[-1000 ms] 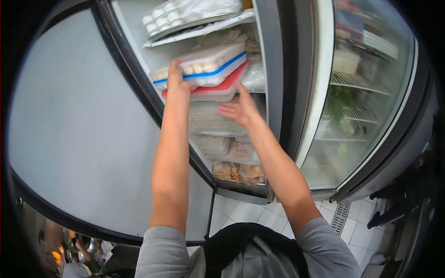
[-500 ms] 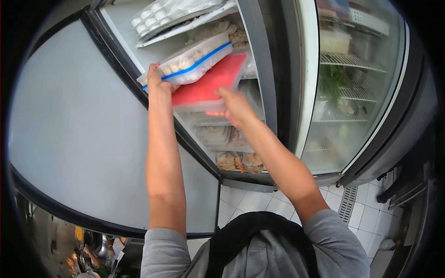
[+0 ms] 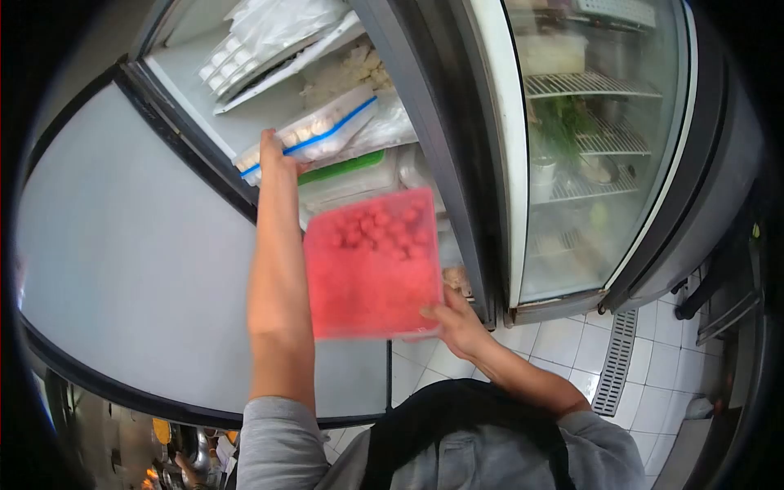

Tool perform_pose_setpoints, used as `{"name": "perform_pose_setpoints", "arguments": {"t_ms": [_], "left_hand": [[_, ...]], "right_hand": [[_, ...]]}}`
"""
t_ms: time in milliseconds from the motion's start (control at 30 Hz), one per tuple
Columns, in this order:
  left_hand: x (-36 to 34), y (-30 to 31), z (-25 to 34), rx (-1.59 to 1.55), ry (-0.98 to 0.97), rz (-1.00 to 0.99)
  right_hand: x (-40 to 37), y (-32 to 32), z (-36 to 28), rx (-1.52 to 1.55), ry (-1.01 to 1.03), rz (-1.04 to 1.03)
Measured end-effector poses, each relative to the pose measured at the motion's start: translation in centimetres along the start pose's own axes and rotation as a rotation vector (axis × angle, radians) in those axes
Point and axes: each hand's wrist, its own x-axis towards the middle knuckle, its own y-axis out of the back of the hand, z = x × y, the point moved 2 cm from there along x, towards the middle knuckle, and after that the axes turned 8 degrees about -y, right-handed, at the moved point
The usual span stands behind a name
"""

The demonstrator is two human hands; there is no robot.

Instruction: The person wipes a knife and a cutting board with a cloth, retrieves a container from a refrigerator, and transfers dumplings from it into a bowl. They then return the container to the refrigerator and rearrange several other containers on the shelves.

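Note:
My right hand (image 3: 459, 327) grips the lower right corner of a flat container with a red lid (image 3: 367, 286), held out in front of the open fridge. Round red shapes show in its upper half. My left hand (image 3: 276, 155) holds the near left end of a clear container (image 3: 327, 126) with a blue edge and pale round pieces inside, at shelf height. Below that, a container with a green lid (image 3: 347, 167) sits in the fridge, partly behind the red one.
The open fridge door (image 3: 139, 245) spans the left. White trays and plastic bags (image 3: 286, 24) lie on the upper shelf. To the right stands a glass-door fridge (image 3: 588, 163). A floor drain (image 3: 616, 359) runs through the white tiles.
The red-lidded container has come out of the fridge, down toward me, in my right hand. The blue-edged container is slightly lower and farther left in view. The green lid now shows.

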Motion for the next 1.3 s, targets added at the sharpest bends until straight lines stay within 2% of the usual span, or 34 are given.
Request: {"name": "perform_pose_setpoints", "arguments": {"t_ms": [67, 100, 133, 167, 233, 267, 300, 367, 400, 433, 500, 533, 567, 633, 667, 900, 967, 1000, 1067, 1133, 1167, 1200, 1267, 1300], "left_hand": [[-0.4, -0.5, 0.5, 0.051, 0.033, -0.026], [0.0, -0.2, 0.3, 0.105, 0.062, -0.055], [1.3, 0.5, 0.6, 0.156, 0.165, -0.010], [1.2, 1.4, 0.3, 0.151, 0.172, 0.004], [0.6, 1.9, 0.6, 0.344, 0.245, -0.105], [0.1, 2.4, 0.1, 0.425, 0.199, -0.317], [2.1, 2.7, 0.1, 0.416, 0.207, -0.313], [5.8, 4.1, -0.4, 0.527, 0.334, -0.474], [1.0, 3.4, -0.7, 0.681, 0.012, -0.434], [0.6, 3.7, -1.1, 0.664, 0.027, -0.426], [0.2, 4.1, -1.8, 1.064, -0.082, -0.377], [-0.1, 4.2, -2.2, 1.204, -0.255, -0.329], [-1.3, 4.1, -2.7, 1.197, -0.248, -0.339], [-3.8, 3.6, -2.6, 1.480, -1.250, -0.148], [-2.8, 3.6, -3.0, 1.380, -1.553, -0.207], [1.8, 2.9, -3.0, 1.360, -1.459, -0.244], [1.4, 3.1, -2.3, 1.496, -1.307, -0.261], [0.8, 3.9, -1.6, 1.501, -1.301, -0.241], [-0.6, 5.0, 0.5, 1.329, -1.151, -0.455], [-5.8, 7.9, 4.5, 1.176, -0.938, -0.638], [-8.7, 10.4, 6.0, 1.125, -0.863, -0.660], [-12.6, 12.9, 6.4, 0.865, -0.672, -0.616], [-17.9, 19.6, 7.2, 0.537, -0.739, -0.638], [-19.9, 22.9, 7.5, 0.427, -0.733, -0.560]], "right_hand": [[-2.1, 2.5, 1.0, -0.028, -0.040, 0.001], [-3.3, 3.3, 1.6, 0.009, -0.124, 0.011], [-4.4, 4.0, 2.1, 0.042, -0.207, 0.020], [-5.0, 5.0, 2.8, 0.038, -0.223, 0.023], [-5.0, 6.8, 3.7, -0.036, -0.151, 0.002], [-5.3, 6.9, 3.4, -0.092, -0.160, 0.010], [-5.3, 7.2, 3.2, -0.098, -0.168, 0.017], [-5.8, 7.6, 3.2, -0.186, -0.141, -0.038], [-6.0, 7.5, 2.8, -0.189, -0.163, -0.045], [-6.2, 7.7, 2.8, -0.202, -0.180, -0.033], [-6.2, 8.1, 3.0, -0.147, -0.200, -0.046], [-6.3, 8.1, 2.8, -0.150, -0.204, -0.034], [-6.6, 7.7, 2.5, -0.154, -0.178, -0.046], [-6.9, 7.4, 1.5, -0.165, -0.156, -0.048], [-7.0, 7.3, 0.9, -0.199, -0.181, -0.043], [-6.9, 5.5, -1.7, -0.328, -0.242, 0.004], [-6.9, 5.0, -1.8, -0.296, -0.275, 0.009], [-6.8, 4.7, -1.9, -0.266, -0.291, 0.017], [-6.6, 3.9, -2.4, -0.274, -0.272, 0.011], [-6.8, 2.7, -3.3, -0.289, -0.249, 0.039], [-6.7, 2.2, -3.8, -0.300, -0.224, 0.024], [-6.7, 2.0, -4.2, -0.303, -0.218, -0.007], [-7.1, -0.1, -5.5, -0.318, -0.170, -0.043], [-6.7, -1.5, -6.3, -0.323, -0.149, -0.042]]}}
